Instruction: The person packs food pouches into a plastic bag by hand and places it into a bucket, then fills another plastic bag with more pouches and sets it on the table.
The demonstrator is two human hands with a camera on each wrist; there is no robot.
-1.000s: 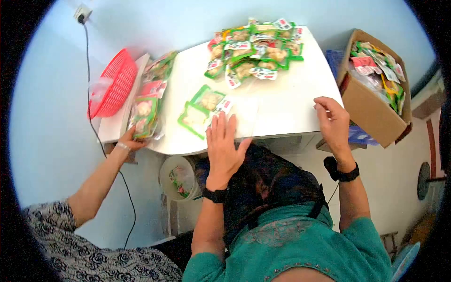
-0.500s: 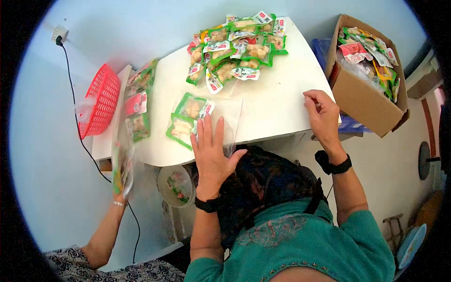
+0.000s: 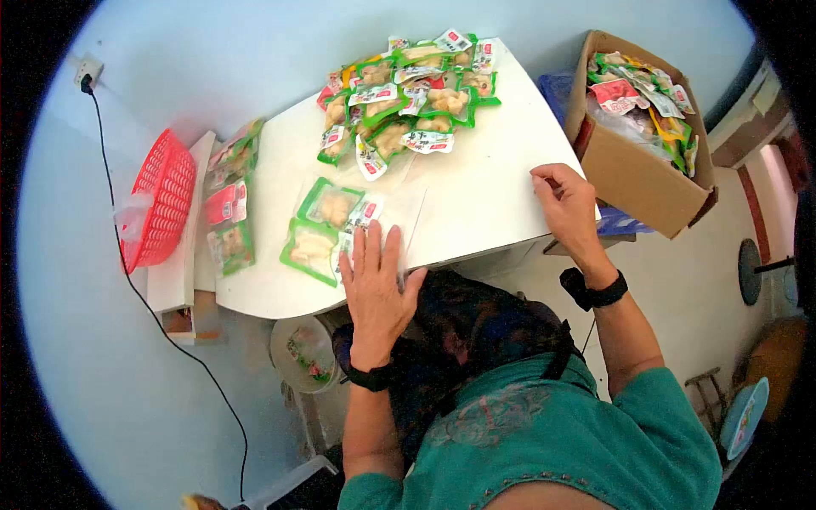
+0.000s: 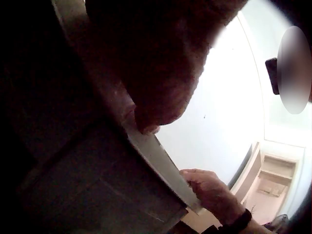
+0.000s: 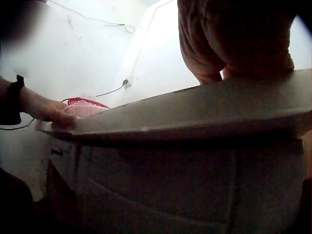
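Note:
My left hand (image 3: 378,293) lies at the table's front edge with its fingers straight, fingertips over a clear plastic bag (image 3: 404,217). Just beyond them, a green-edged food packet (image 3: 310,249) and another food packet (image 3: 330,204) lie on the table, with white labels turned toward the fingers. My right hand (image 3: 568,208) rests near the right front edge, fingers loosely curled around nothing. In the left wrist view the right hand (image 4: 209,190) appears at the table edge; the right wrist view shows the left hand (image 5: 48,109) at the far end.
A heap of packets (image 3: 408,102) covers the back of the white table (image 3: 484,191). Filled bags (image 3: 229,204) lie along its left side, beside a red basket (image 3: 161,200). A cardboard box (image 3: 642,170) of packets stands at right. Below the table edge is a bucket (image 3: 276,361).
Another person's hand took a filled bag from the table's left side, carried it down, and left the view. My hands keep nearly the same pose while the head view shifts.

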